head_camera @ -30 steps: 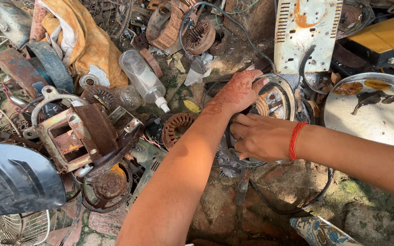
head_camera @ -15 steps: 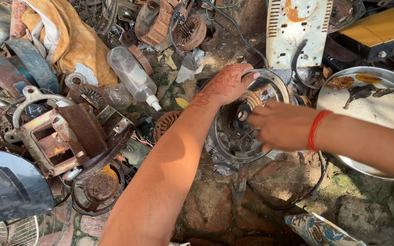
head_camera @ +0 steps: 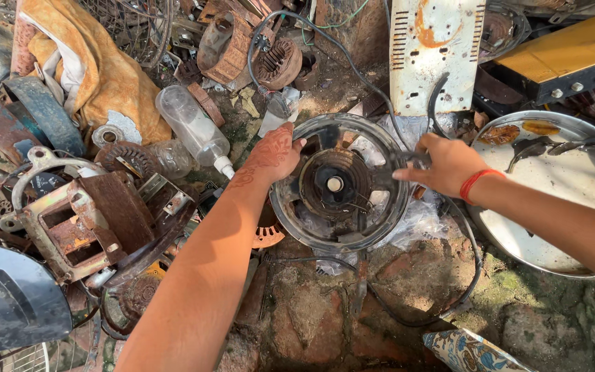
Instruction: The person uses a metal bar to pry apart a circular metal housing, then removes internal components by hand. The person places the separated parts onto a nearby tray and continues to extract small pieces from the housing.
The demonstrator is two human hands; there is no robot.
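Both hands hold a round metal motor housing (head_camera: 339, 182) that lies flat on the brick ground (head_camera: 311, 317) at the middle of the view. The left hand (head_camera: 272, 155) grips the rim at about nine to ten o'clock, its fingers curled over the edge; the right hand (head_camera: 447, 164), with a red thread at the wrist, closes on the rim at three o'clock, beside a dark bracket. The housing faces up, its spokes and the central hub with a pale shaft end showing, and crumpled clear plastic (head_camera: 414, 220) lies under its right side. A black cable (head_camera: 463, 275) loops around from five o'clock. At nine o'clock of the housing sits a rusty motor frame (head_camera: 80, 220); at eleven o'clock a clear plastic bottle (head_camera: 191, 127) lies on its side; at one o'clock a white vented panel (head_camera: 432, 52) stands; at three o'clock a round steel tray (head_camera: 559, 200) holds a few dark pieces. As far as can be judged, the housing is gripped and steadied but whole: no cover or inner part is off yet, so the taking apart seems to lie ahead.
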